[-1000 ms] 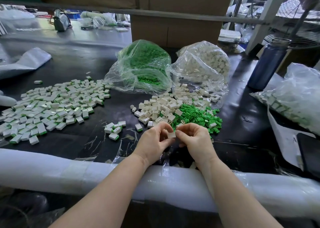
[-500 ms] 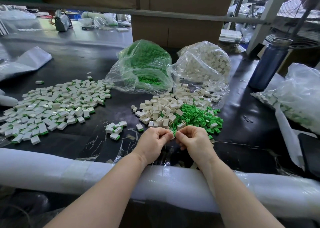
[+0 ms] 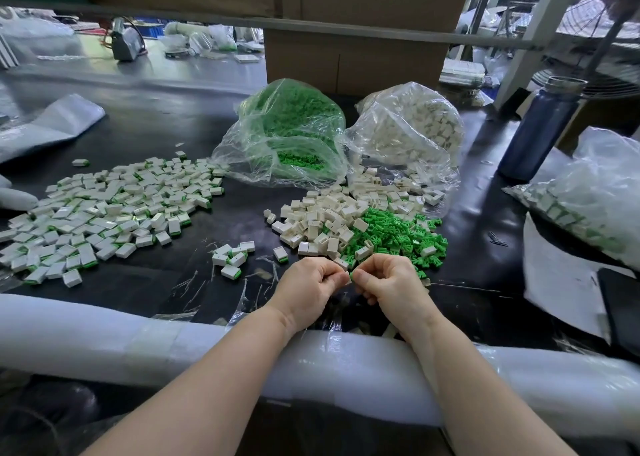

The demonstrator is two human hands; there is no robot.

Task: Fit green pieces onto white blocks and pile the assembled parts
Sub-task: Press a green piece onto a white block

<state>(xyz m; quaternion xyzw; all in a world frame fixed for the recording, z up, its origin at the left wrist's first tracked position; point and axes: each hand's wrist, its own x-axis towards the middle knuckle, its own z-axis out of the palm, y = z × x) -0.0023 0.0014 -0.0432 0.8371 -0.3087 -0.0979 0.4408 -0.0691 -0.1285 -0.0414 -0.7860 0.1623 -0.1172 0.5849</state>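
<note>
A small green piece (image 3: 350, 275) sat pinched between the fingertips of both hands, just above the near edge of the black table (image 3: 145, 282); only a sliver showed, so its long axis and facing could not be told. A white block possibly behind the left fingertips was too hidden to confirm. Left hand (image 3: 306, 284) was curled, thumb and forefinger closed on the piece from the left, knuckles up, wrist resting on the white foam roll (image 3: 104, 338) along the table edge. Right hand (image 3: 389, 282) mirrored it, fingers curled, thumb and forefinger gripping the same piece from the right. Both forearms crossed the roll and converged toward the middle.

Just beyond the hands: one heap of loose white blocks (image 3: 322, 220), touching and partly overlapping one heap of loose green pieces (image 3: 394, 237) on its right; both too many to count. Left of the hands was a small cluster of assembled parts (image 3: 232, 258), about six, plus one single assembled part (image 3: 280, 254) just beside the white heap, lying flat with green edges toward the camera. Farther left was one big spread pile of assembled parts (image 3: 110, 213), well over a hundred, lying flat at mixed angles.

Behind the heaps stood two clear bags: a green-piece bag (image 3: 287, 133) and a white-block bag (image 3: 412, 130), touching each other. One dark blue bottle (image 3: 540, 130) stood upright at far right, with another clear bag of parts (image 3: 588, 196) near it. A cardboard box (image 3: 353, 60) stood behind the bags.
</note>
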